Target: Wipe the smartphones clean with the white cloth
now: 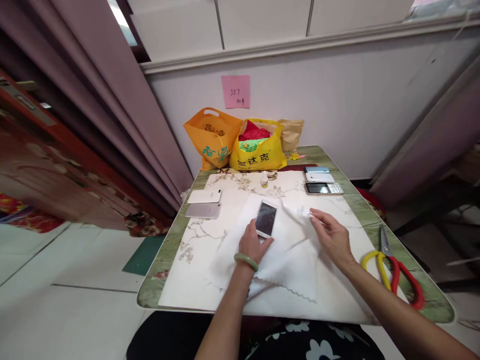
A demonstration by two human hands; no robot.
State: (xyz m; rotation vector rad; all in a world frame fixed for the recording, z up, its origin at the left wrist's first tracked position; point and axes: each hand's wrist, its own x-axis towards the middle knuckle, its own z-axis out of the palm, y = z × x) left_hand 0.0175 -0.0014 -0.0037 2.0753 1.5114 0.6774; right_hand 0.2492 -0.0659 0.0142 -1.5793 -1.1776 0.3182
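Observation:
A smartphone (pixel 266 218) with a white frame and dark screen lies face up on a white cloth (pixel 296 265) near the middle of the table. My left hand (pixel 252 243), with a green bangle at the wrist, grips its lower left corner, thumb along the bottom edge and fingers at the side. To the right, my right hand (pixel 332 237) pinches a raised part of the white cloth between thumb and fingers. Exactly what lies between those fingertips is small and partly blurred. The cloth is creased, with a zigzag edge towards me.
Two phones (pixel 203 210) lie at left, several more (pixel 324 188) at back right. Scissors (pixel 386 250) with red and yellow handles rest near the right edge. A small bottle (pixel 264 180) stands behind the smartphone. An orange bag (pixel 213 135) and a yellow bag (pixel 258 152) line the back.

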